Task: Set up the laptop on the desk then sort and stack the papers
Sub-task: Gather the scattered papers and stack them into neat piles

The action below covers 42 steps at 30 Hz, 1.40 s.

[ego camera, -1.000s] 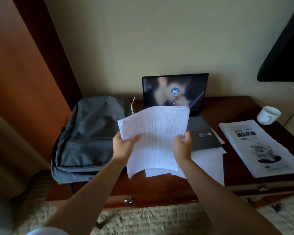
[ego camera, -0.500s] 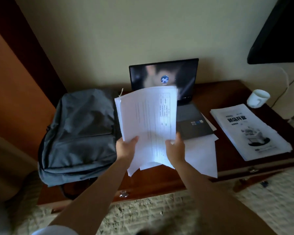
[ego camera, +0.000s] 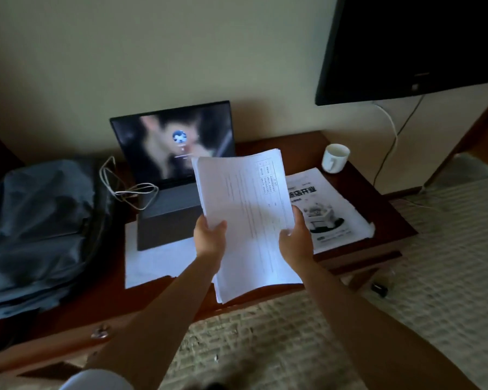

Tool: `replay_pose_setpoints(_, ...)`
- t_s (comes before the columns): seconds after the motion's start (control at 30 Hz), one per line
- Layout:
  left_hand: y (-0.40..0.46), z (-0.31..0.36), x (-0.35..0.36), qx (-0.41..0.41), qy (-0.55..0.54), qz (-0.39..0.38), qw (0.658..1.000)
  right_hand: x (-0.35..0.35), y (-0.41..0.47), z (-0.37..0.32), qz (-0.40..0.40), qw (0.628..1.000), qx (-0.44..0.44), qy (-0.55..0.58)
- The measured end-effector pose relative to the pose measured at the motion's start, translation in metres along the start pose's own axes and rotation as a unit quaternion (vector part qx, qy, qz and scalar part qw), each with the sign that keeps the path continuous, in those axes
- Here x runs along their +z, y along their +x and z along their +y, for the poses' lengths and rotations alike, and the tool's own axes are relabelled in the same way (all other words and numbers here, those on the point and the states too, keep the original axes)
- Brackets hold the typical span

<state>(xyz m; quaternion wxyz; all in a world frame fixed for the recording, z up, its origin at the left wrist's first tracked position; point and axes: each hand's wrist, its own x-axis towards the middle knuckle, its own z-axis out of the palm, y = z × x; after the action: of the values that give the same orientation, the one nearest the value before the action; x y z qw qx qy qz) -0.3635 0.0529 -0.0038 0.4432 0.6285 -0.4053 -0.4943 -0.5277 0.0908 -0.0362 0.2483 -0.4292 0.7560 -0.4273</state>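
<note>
An open laptop [ego camera: 169, 170] with a lit screen stands at the back middle of the dark wooden desk [ego camera: 96, 302]. I hold a sheaf of white printed papers [ego camera: 248, 209] up above the desk's front edge. My left hand [ego camera: 210, 240] grips its left edge and my right hand [ego camera: 296, 237] grips its right edge. Loose white sheets [ego camera: 155, 260] lie under the laptop's front. A stack of printed leaflets [ego camera: 330, 209] with bold black characters lies on the desk to the right, partly hidden by the sheaf.
A grey backpack [ego camera: 37, 226] fills the desk's left side. A white cable [ego camera: 124, 187] loops beside the laptop. A white mug [ego camera: 334, 158] stands at the back right. A dark wall screen [ego camera: 406, 46] hangs above. Patterned carpet [ego camera: 434, 249] lies below.
Both hands have carried the sheaf of papers to the right, from in front of the laptop toward the leaflet stack. My view has swung right as well.
</note>
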Motion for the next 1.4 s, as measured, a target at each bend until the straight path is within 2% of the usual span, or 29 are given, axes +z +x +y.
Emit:
replay_pose_setpoints(0.27,-0.01,-0.003,0.105,-0.033,0.024,0.006,0.999,-0.081,0.061,0.051,-0.022,0.999,-0.002,-0.034)
replay_pose_setpoints(0.67,0.058,-0.022,0.215,-0.085,0.043,-0.004,0.995,-0.104,0.176,0.107,-0.062,0.996,0.03,-0.06)
replay_pose_setpoints(0.83,0.077,-0.036,0.237,-0.072,0.168,-0.013,0.983,-0.104,0.204,0.125,-0.078,0.989,0.045,-0.12)
replay_pose_setpoints(0.93,0.087,-0.043,0.241,-0.102,0.341,0.009,0.934,-0.103,0.216,0.135,-0.098,0.968,0.028,-0.23)
replay_pose_setpoints(1.0,0.093,-0.048,0.242,-0.153,0.385,0.011,0.91,-0.104,0.224,0.14,-0.1,0.959,0.037,-0.263)
replay_pose_setpoints(1.07,0.097,-0.053,0.244,-0.168,0.367,0.01,0.915,-0.101,0.233,0.144,-0.125,0.952,0.073,-0.271)
replay_pose_setpoints(1.2,0.101,-0.052,0.251,-0.223,0.266,0.016,0.938,-0.096,0.247,0.137,-0.188,0.953,0.167,-0.166)
replay_pose_setpoints(1.3,0.102,-0.047,0.255,-0.279,0.224,0.023,0.933,-0.094,0.251,0.131,-0.201,0.944,0.194,-0.175)
replay_pose_setpoints(1.4,0.1,-0.047,0.261,-0.269,0.25,0.039,0.929,-0.088,0.244,0.127,-0.193,0.94,0.178,-0.217)
